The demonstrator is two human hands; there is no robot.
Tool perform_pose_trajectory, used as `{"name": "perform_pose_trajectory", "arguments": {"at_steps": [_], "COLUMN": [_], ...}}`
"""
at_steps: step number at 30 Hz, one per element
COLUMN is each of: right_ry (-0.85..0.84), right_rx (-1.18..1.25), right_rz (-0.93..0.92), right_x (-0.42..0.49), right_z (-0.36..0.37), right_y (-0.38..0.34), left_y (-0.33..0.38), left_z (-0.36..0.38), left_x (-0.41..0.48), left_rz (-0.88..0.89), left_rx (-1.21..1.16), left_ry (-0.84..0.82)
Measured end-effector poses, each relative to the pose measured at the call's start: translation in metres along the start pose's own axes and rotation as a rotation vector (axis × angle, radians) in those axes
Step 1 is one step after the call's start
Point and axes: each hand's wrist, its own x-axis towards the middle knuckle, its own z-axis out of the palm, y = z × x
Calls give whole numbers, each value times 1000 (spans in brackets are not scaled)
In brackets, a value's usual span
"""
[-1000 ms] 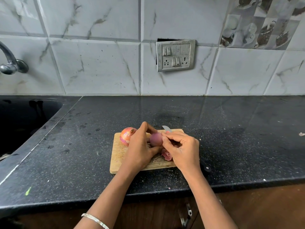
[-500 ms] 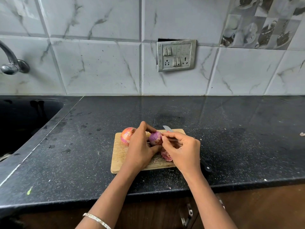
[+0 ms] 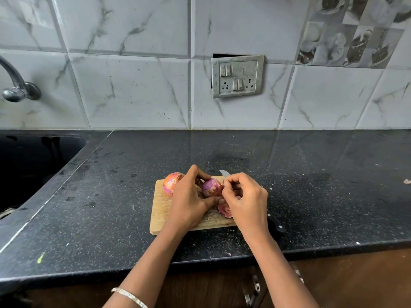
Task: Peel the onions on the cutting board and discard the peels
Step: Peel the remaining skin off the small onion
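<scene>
the left hand [image 3: 189,204] grips a purple onion [image 3: 211,187] over the cutting board [image 3: 160,213], while the right hand [image 3: 245,200] pinches at its skin from 3 o'clock. an unpeeled onion [image 3: 171,182] sits on the board at 9 o'clock of the held one, loose peels [image 3: 224,210] lie at 5 o'clock. a knife [image 3: 275,223] lies along the board's right edge, mostly hidden.

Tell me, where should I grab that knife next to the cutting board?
Probably by the black handle, coming from the front edge of the counter. The knife lies beside the cutting board with its pointed blade tip aimed at the wall and the handle end nearest you. The right hand hides the middle.
</scene>
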Motion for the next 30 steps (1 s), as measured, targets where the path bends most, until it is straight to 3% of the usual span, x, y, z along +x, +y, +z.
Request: {"name": "perform_pose_trajectory", "arguments": {"at_steps": [7, 18, 30], "right_ry": [-86, -106, -88], "right_rx": [206, 14, 121], "right_rz": [66, -14, 0], "right_x": [0, 0, 1], "right_z": [-4, 3, -2], "right_y": [-9, 0, -7], "left_y": [-3, -1, 2], "left_z": [2, 4, 3], "left_x": [1, 1, 0], "left_rz": [-9, -23, -12], "left_rx": [34, 34, 80], "left_ry": [14, -9, 7]}}
